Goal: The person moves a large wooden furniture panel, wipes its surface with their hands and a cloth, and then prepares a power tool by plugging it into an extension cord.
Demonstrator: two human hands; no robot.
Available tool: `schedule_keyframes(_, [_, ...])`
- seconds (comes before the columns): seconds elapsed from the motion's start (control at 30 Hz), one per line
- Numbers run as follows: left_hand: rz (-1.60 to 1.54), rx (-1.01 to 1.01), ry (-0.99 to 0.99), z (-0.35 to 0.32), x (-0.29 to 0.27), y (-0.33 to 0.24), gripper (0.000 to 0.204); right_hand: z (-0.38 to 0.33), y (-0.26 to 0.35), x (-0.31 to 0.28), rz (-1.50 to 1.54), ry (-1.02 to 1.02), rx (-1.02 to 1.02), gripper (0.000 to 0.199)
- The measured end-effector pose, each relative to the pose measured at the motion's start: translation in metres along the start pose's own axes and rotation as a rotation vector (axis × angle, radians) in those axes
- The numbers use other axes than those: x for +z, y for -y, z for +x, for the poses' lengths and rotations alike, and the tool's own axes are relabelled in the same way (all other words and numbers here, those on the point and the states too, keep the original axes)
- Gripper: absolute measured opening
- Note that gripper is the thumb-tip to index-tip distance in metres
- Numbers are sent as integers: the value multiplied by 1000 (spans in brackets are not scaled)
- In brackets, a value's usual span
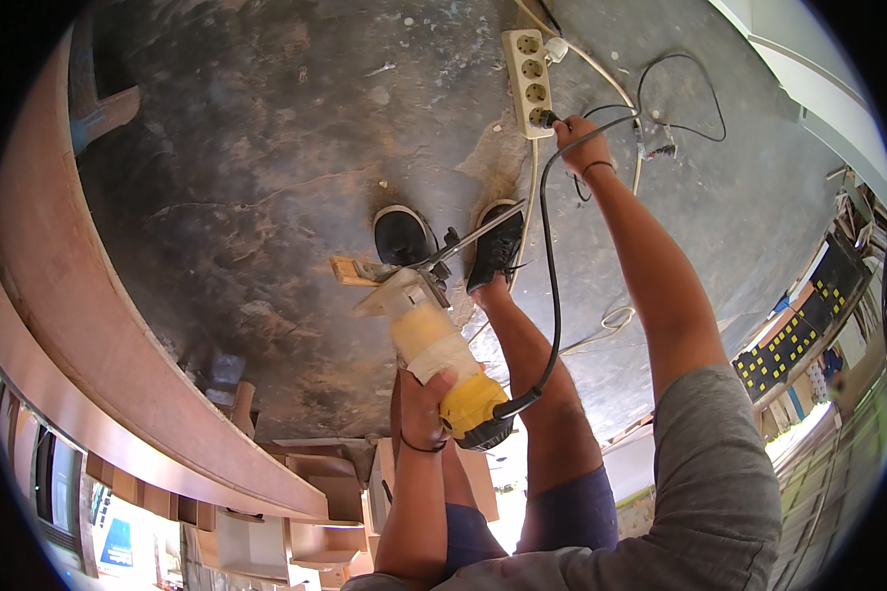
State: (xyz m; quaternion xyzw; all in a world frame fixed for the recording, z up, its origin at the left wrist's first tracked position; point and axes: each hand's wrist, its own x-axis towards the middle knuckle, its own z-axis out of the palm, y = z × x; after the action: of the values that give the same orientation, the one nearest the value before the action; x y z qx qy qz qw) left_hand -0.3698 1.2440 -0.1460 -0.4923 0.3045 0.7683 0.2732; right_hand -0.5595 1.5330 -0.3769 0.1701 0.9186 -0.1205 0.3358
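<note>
My left hand (424, 406) is wrapped round the body of a corded trim router (471, 402) with a yellow end. Its clear base, a metal rod (483, 233) and a small wooden piece (353, 271) point away from me, above my shoes. From the yellow end, a black cable (554, 286) loops up to my right hand (583, 148). Those fingers pinch a black plug (548, 118) at the nearest socket of a white power strip (545, 131) on the floor. Whether the plug is fully seated I cannot tell.
A white plug (556, 49) sits beside the strip's far end. Loose cables (724, 123) lie on the grey floor (266, 148). A long curved-looking wooden panel (118, 325) runs along the left. Wooden boxes (330, 488) stand at the lower left, and a black-and-yellow mat (788, 340) lies right.
</note>
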Motion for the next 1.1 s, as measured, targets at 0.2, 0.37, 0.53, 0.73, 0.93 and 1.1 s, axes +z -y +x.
schedule_keyframes(0.2, [-12,2,-20,-2,-3,1,56,22,13,9,-91,108,135,41])
schedule_keyframes(0.37, [-47,-22,-3,-2,-5,3,58,24,23,15,-91,90,34,39])
schedule_keyframes(0.53, [-26,-16,-15,-3,0,1,60,38,0,4,-207,234,-247,39])
schedule_keyframes(0.73, [-45,-35,33,-3,-2,-2,62,25,10,7,-305,228,-252,31])
schedule_keyframes(0.93, [-19,-24,8,-4,0,-4,62,10,36,17,-238,180,-70,24])
schedule_keyframes(1.1, [-18,2,55,-5,-12,2,62,2,56,12,-317,171,-58,24])
